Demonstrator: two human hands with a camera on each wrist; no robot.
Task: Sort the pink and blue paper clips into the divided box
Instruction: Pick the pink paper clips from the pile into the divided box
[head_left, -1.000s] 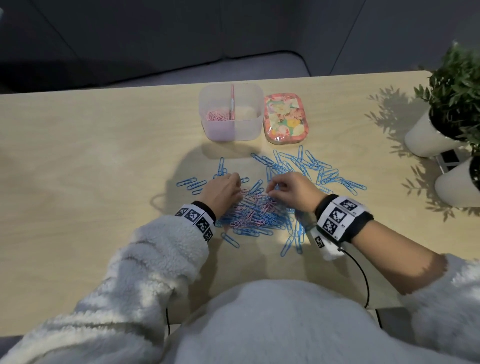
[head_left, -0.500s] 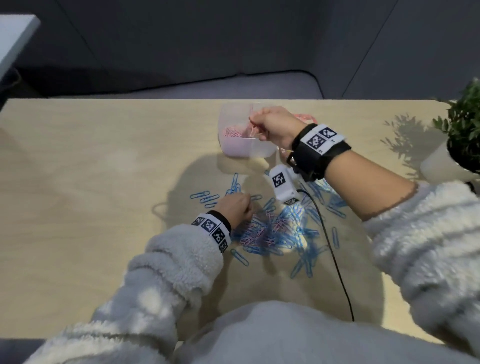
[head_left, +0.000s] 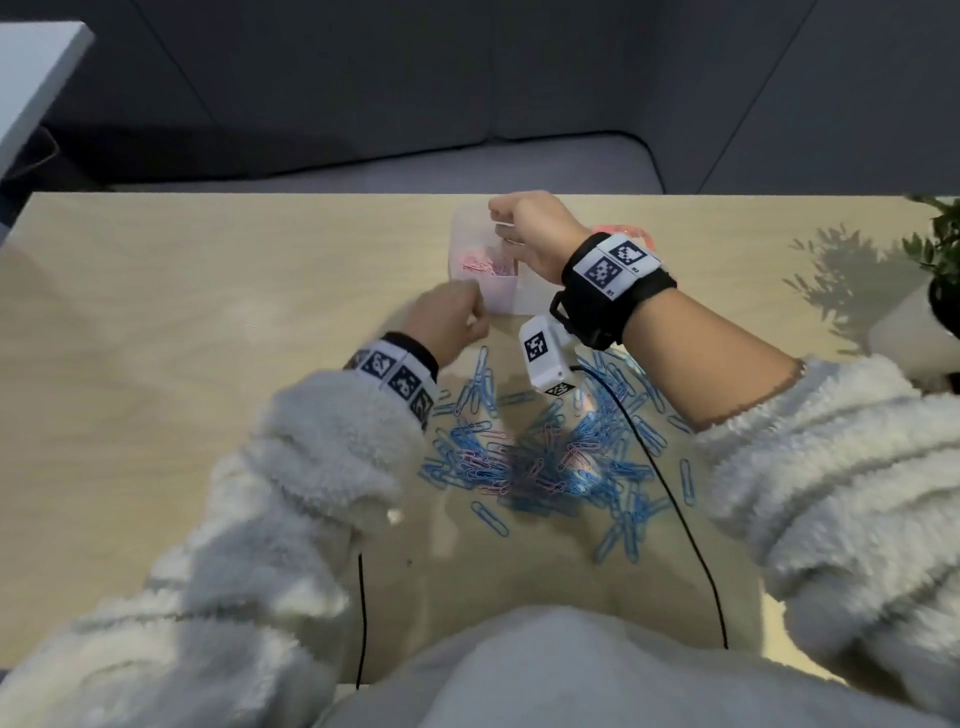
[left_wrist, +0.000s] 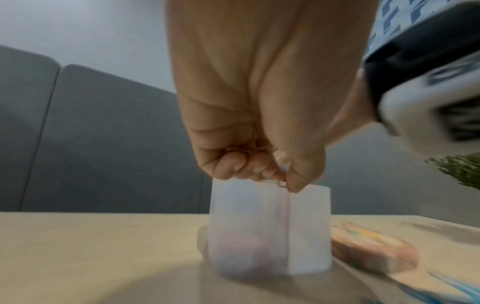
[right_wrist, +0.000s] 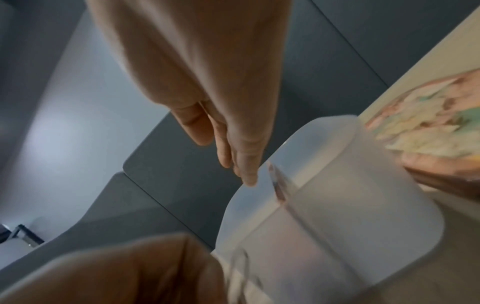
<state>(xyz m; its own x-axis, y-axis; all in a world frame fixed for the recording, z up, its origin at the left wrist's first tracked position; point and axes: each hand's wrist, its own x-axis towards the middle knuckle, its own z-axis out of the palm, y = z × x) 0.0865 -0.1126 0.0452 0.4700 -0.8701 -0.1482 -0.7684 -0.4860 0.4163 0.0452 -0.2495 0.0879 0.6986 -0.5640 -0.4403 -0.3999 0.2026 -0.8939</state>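
The translucent divided box (head_left: 501, 299) stands at the far middle of the table. Its left compartment holds pink clips (head_left: 483, 266); the right one is hidden by my right hand. My right hand (head_left: 511, 234) hovers over the box, and the right wrist view shows its fingers (right_wrist: 241, 164) straight, holding nothing, above the rim (right_wrist: 337, 205). My left hand (head_left: 462, 318) is at the box's near left corner. In the left wrist view it (left_wrist: 281, 181) pinches a few pinkish paper clips (left_wrist: 259, 151) just above the box (left_wrist: 309, 226). A mixed pile of blue and pink clips (head_left: 545, 457) lies nearer me.
A flowered tin (head_left: 631, 231) lies right of the box, mostly behind my right wrist (left_wrist: 374, 246). White plant pots (head_left: 909, 332) stand at the right edge. Black cables (head_left: 670, 509) trail from both wrists across the near table.
My left hand left the pile and rose to the box's near left corner with clips. My right hand stayed over the box and its fingers straightened, the pink clip gone from them.
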